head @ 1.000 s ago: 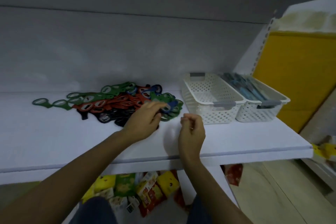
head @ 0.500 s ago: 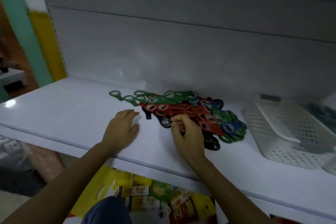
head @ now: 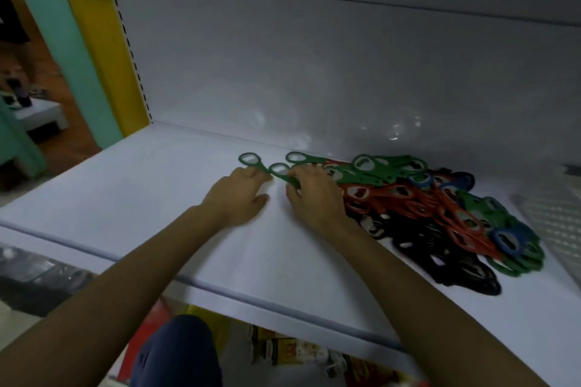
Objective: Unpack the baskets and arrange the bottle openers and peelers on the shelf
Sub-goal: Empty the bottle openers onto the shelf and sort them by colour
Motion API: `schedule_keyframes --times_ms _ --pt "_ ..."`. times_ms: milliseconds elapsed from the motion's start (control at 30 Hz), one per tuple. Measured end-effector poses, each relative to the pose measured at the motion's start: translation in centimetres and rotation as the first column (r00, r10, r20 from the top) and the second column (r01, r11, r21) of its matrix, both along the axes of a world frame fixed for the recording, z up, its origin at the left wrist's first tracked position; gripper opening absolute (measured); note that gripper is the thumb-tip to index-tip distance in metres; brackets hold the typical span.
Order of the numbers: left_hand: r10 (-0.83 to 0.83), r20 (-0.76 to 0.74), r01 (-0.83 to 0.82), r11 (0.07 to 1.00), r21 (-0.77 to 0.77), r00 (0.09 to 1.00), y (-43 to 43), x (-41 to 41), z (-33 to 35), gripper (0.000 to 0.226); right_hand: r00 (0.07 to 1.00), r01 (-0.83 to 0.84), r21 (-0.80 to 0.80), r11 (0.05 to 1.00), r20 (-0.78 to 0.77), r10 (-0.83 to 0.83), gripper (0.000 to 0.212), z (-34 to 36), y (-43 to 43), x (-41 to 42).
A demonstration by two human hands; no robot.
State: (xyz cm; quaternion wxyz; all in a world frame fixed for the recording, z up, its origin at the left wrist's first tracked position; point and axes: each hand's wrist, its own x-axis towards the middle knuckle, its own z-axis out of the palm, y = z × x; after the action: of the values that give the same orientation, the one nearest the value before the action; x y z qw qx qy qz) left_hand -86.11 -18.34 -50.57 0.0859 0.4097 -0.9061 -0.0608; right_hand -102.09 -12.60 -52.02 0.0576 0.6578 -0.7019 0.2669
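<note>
A pile of green, red, blue and black bottle openers [head: 418, 198] lies on the white shelf [head: 151, 198], right of centre. Three green openers lie at its left end. My left hand [head: 239, 198] rests palm down with its fingertips on the handle of the leftmost green opener [head: 250, 160]. My right hand [head: 314, 195] lies over the pile's left edge, its fingers pinching the handle of a second green opener [head: 281, 171]. The third green opener [head: 298, 158] lies just behind it. Peelers are not in view.
A white perforated basket [head: 556, 214] shows at the far right edge, blurred. The grey back panel rises behind the pile. Packaged goods sit on the level below the shelf's front lip. A slotted upright and yellow and teal panels stand at the left.
The view has swung left, pushing the baskets almost out of sight. Both hands moved to the pile's left end, onto the green openers; the right hand was at the dark openers before.
</note>
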Motion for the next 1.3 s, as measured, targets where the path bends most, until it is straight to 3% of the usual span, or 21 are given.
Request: schedule_keyframes --times_ms 100,267,367,467,533,633,767,833,900,933,967,1000,1033,1067,1133,1200,1300 --pt "0.03 -0.05 -0.03 1.0 -0.008 0.998 -2.5 1.9 -1.7 0.059 0.998 -0.011 0.119 0.993 -0.059 0.019 0.046 -1.2 -1.4 1.8" --pt "-0.109 -0.153 0.103 0.994 -0.047 0.982 -6.6 1.9 -2.2 0.058 0.994 0.066 0.078 0.995 -0.095 -0.058 0.042 -2.0 -1.3 2.3" --pt "-0.193 -0.077 0.188 0.98 -0.067 0.978 -8.8 0.9 -2.3 0.062 0.982 0.128 -0.008 0.992 -0.139 -0.128 0.037 -2.0 -0.9 2.5" --pt "-0.277 0.023 0.276 0.96 0.038 0.961 -10.6 0.1 -2.1 0.057 0.976 0.179 0.044 0.983 -0.132 -0.172 0.037 -2.0 -0.9 2.5" --pt "-0.304 0.012 0.304 0.952 0.041 0.953 -11.6 -0.1 -2.0 0.052 0.974 0.202 0.072 0.977 -0.117 -0.193 0.035 -1.9 -0.8 2.8" --pt "-0.357 0.004 0.354 0.925 -0.139 0.934 -11.6 0.0 -2.4 0.046 0.953 0.258 0.067 0.964 -0.178 -0.243 0.033 -1.3 -0.5 3.6" --pt "-0.388 0.172 0.424 0.809 -0.407 0.905 -10.6 -0.3 -2.1 0.035 0.814 0.411 0.024 0.911 -0.46 -0.355 0.024 0.1 0.6 5.3" --pt "-0.384 0.234 0.449 0.724 -0.524 0.893 -10.0 -0.6 -1.3 0.019 0.819 0.4 -0.089 0.912 -0.412 -0.399 0.029 0.2 0.7 5.6" --pt "-0.351 0.028 0.331 0.852 -0.406 0.936 -9.7 -0.9 -1.1 0.017 0.862 0.349 -0.153 0.925 -0.336 -0.38 0.027 0.0 0.9 5.8" --pt "-0.303 -0.187 0.27 0.946 -0.179 0.935 -9.3 -0.9 -0.8 0.021 0.882 0.322 -0.176 0.93 -0.302 -0.362 0.024 -0.1 1.0 5.7" --pt "-0.177 -0.436 0.259 0.957 0.135 0.883 -8.9 -0.9 -0.6 0.023 0.896 0.303 -0.204 0.931 -0.271 -0.351 0.021 -0.2 1.2 5.6" --pt "0.028 -0.625 0.32 0.84 0.438 0.78 -8.2 -0.9 -0.4 0.023 0.906 0.287 -0.231 0.93 -0.249 -0.341 0.018 -0.2 1.4 5.5" --pt "0.228 -0.688 0.401 0.672 0.623 0.689 -7.4 -0.9 -0.5 0.021 0.911 0.275 -0.251 0.928 -0.241 -0.335 0.014 -0.1 1.6 5.5" --pt "0.352 -0.689 0.469 0.533 0.704 0.634 -6.5 -0.7 -0.6 0.021 0.915 0.255 -0.284 0.924 -0.24 -0.326 0.009 -0.2 1.7 5.5" --pt "0.42 -0.691 0.53 0.445 0.722 0.589 -5.4 -0.3 -1.0 0.022 0.92 0.238 -0.35 0.906 -0.217 -0.326 0.011 -0.2 1.9 5.5" --pt "0.426 -0.73 0.565 0.461 0.684 0.535 -5.0 0.3 -1.2 0.021 0.928 0.24 -0.383 0.892 -0.177 -0.326 0.016 -0.3 1.9 5.8" --pt "0.41 -0.782 0.609 0.49 0.623 0.47 -5.0 1.1 -1.4 0.021 0.931 0.29 -0.419 0.86 -0.086 -0.356 0.007 -0.4 2.0 6.1"
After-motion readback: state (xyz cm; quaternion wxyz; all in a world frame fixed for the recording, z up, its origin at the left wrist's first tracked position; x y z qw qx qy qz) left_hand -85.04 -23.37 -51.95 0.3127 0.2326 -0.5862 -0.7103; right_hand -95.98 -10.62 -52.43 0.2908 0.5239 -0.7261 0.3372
